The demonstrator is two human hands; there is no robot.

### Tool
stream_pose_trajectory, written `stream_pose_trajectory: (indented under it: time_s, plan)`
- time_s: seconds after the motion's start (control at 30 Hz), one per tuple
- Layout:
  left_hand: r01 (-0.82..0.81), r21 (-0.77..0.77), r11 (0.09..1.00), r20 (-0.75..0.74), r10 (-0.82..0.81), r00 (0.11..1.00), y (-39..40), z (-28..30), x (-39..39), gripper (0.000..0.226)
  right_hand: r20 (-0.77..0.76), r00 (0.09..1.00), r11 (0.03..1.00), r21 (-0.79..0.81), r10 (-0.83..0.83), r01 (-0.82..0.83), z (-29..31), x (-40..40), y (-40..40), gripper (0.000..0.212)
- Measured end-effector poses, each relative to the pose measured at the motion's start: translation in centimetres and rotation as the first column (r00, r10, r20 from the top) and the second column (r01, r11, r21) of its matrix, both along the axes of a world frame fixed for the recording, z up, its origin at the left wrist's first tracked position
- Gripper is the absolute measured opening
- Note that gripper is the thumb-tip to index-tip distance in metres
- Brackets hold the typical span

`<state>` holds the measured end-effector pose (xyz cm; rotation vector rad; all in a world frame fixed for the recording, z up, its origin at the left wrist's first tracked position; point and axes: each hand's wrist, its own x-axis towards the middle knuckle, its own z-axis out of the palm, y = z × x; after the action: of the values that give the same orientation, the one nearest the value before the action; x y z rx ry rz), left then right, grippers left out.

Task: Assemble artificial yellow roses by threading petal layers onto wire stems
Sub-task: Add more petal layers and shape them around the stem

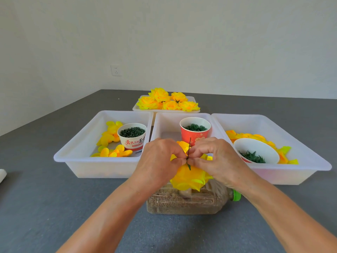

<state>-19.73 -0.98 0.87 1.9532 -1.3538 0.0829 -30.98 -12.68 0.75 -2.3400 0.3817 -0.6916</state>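
Note:
A yellow rose (pixel 189 178) of stacked petal layers sits upside down on a thin dark wire stem (pixel 189 145) that points up between my hands. My left hand (pixel 158 159) and my right hand (pixel 213 157) meet at the stem, fingertips pinching it and the petals just above a green calyx tip (pixel 189 167). Loose yellow petal layers (pixel 111 141) lie in the left tray. More petals (pixel 255 137) lie in the right tray. Finished yellow roses (pixel 167 101) fill the far tray.
Three white trays (pixel 76 161) stand side by side on the grey table. A white paper cup (pixel 132 141) and a red cup (pixel 195 134) hold dark green parts; a white bowl (pixel 255 150) holds green calyxes. A grain-filled plastic jug (pixel 184 199) lies under the rose.

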Motion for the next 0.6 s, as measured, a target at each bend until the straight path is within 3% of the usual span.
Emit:
stream_pose_trajectory:
  time_s: [0.2, 0.33, 0.47, 0.6]
  plan:
    - [0.009, 0.093, 0.996, 0.128, -0.021, 0.992, 0.0, -0.4, 0.1, 0.005, -0.034, 0.998, 0.998, 0.032, 0.062, -0.061, -0.6, 0.1, -0.1, 0.024]
    - [0.008, 0.191, 0.982, 0.212, -0.049, 0.976, -0.3, -0.3, 0.5, 0.007, -0.060, 0.997, 0.997, 0.053, 0.056, -0.053, -0.7, 0.3, -0.5, 0.018]
    - [0.110, 0.147, 0.983, 0.029, -0.116, 0.993, 0.3, 0.1, 0.9, 0.012, -0.058, 0.995, 0.977, 0.205, 0.080, -0.066, -0.5, -0.4, -0.6, 0.007]
    - [0.033, -0.015, 0.999, -0.087, -0.034, 0.996, 1.0, 0.4, 1.3, 0.015, 0.027, 1.000, 0.977, 0.211, 0.007, -0.013, -0.1, -0.5, -0.7, 0.009]
